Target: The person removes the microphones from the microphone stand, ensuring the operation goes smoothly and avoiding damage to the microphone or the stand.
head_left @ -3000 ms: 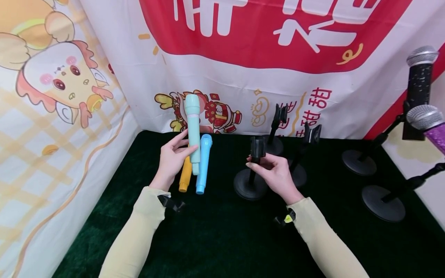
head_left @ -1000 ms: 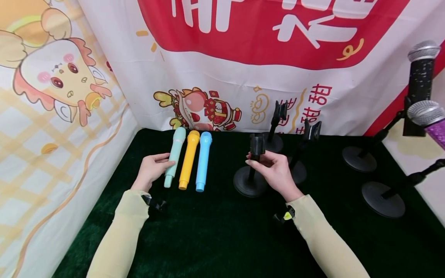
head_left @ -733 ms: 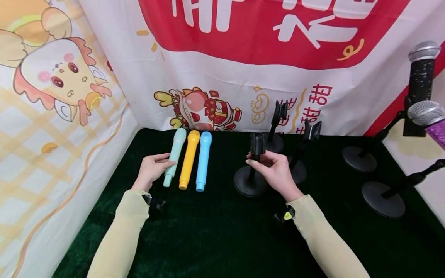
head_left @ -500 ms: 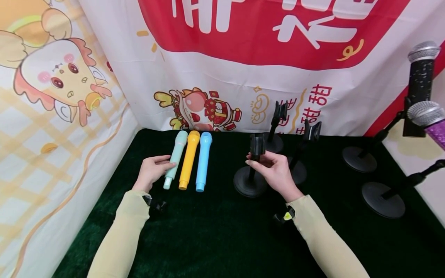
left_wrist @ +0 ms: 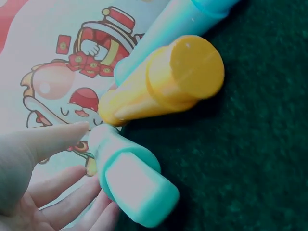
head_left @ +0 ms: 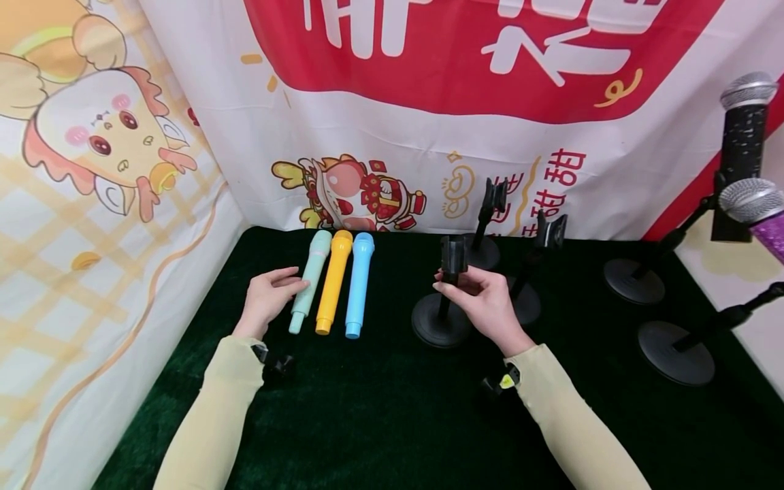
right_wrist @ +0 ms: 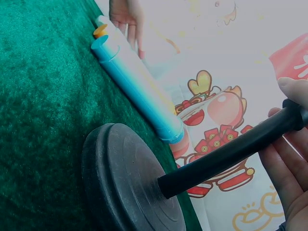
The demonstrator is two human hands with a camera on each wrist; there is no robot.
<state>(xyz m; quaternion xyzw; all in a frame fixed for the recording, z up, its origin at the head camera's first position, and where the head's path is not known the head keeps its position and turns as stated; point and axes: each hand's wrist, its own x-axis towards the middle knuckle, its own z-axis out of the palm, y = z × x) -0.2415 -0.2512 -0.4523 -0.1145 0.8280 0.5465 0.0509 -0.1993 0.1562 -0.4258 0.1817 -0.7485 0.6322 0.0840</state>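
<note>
A mint-green microphone (head_left: 310, 282) lies at the left end of a row on the dark green cloth. My left hand (head_left: 266, 299) is at its left side, thumb tip right at the body and fingers loosely extended. In the left wrist view, the mint microphone's end (left_wrist: 139, 187) faces the camera, with the thumb (left_wrist: 57, 139) and straight fingers spread beside it. Next to it lie a yellow microphone (head_left: 333, 282) and a blue microphone (head_left: 358, 286). My right hand (head_left: 486, 303) grips the upper pole of a black microphone stand (right_wrist: 226, 154), whose round base rests on the cloth.
Behind the right hand stand two more black stands, one at the back (head_left: 484, 248) and one to the right (head_left: 545, 235). At far right, stands carry a black microphone (head_left: 741, 150) and a purple one (head_left: 768, 231). A printed curtain (head_left: 392, 136) hangs behind.
The left hand has brought the mint microphone down from above the others and laid it left of the yellow one; its fingers have loosened. The right hand stays on the stand.
</note>
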